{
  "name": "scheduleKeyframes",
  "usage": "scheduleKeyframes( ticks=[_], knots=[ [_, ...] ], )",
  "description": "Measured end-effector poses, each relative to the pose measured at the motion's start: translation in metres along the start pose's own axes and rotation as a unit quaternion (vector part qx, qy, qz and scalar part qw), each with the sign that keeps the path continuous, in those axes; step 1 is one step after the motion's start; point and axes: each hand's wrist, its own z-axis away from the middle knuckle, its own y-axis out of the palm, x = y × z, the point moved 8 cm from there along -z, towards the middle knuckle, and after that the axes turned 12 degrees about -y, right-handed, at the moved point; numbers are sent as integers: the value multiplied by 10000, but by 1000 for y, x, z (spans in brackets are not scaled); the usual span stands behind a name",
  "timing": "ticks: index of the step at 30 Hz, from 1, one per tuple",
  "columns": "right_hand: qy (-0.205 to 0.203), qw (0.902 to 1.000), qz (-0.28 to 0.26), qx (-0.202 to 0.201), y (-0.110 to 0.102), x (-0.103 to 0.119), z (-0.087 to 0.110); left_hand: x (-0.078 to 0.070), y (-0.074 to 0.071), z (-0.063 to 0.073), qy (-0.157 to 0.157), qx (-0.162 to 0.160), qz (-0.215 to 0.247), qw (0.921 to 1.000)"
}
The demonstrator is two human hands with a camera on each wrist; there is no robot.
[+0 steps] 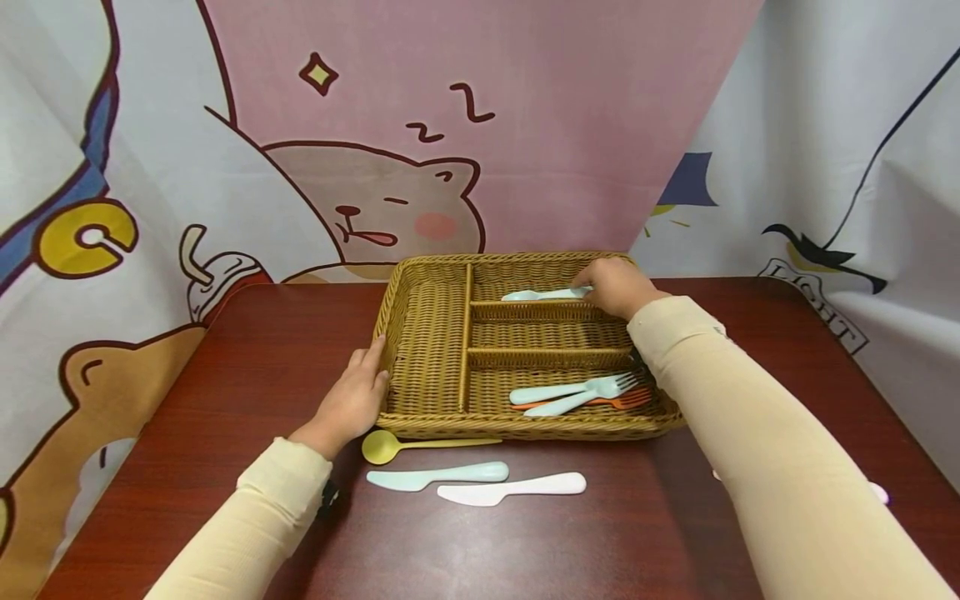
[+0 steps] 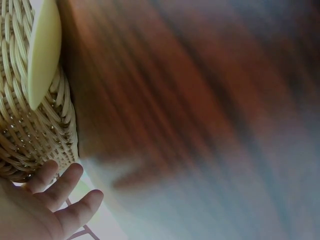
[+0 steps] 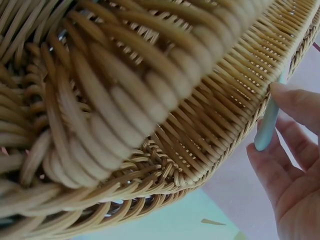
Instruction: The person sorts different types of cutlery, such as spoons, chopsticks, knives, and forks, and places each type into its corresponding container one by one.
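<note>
My right hand [image 1: 618, 287] pinches the handle of a light blue spoon [image 1: 551, 294] between thumb and fingers, above the back right compartment of the wicker basket [image 1: 466, 333]. In the right wrist view the handle end [image 3: 267, 125] shows between the fingertips, close to the basket's rim. My left hand [image 1: 352, 400] rests against the basket's left side with its fingers extended. Light blue forks [image 1: 551, 392] lie over an orange fork [image 1: 633, 398] in the front right compartment.
In front of the basket lie a yellow spoon [image 1: 382, 447], a light blue knife [image 1: 438, 476] and a white knife [image 1: 513, 488] on the dark red table [image 1: 600, 550]. A pinkish-white item [image 1: 879, 492] is mostly hidden by the right sleeve. A patterned curtain [image 1: 562, 125] hangs behind.
</note>
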Motion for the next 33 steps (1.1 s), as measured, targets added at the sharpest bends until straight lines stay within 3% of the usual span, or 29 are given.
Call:
scheduleKeyframes(
  ticks=[16,23,33],
  knots=[
    [122,9974,-577,-424,-1,-8,5,-4,2,1,77,-4,15,10000],
    [490,9851,-1384,-895,-3,-7,9,-2,1,1,119,-89,2,9999],
    [634,9696,-1993,-1272,-9,4,18,0,0,0,78,-26,-23,10000]
  ],
)
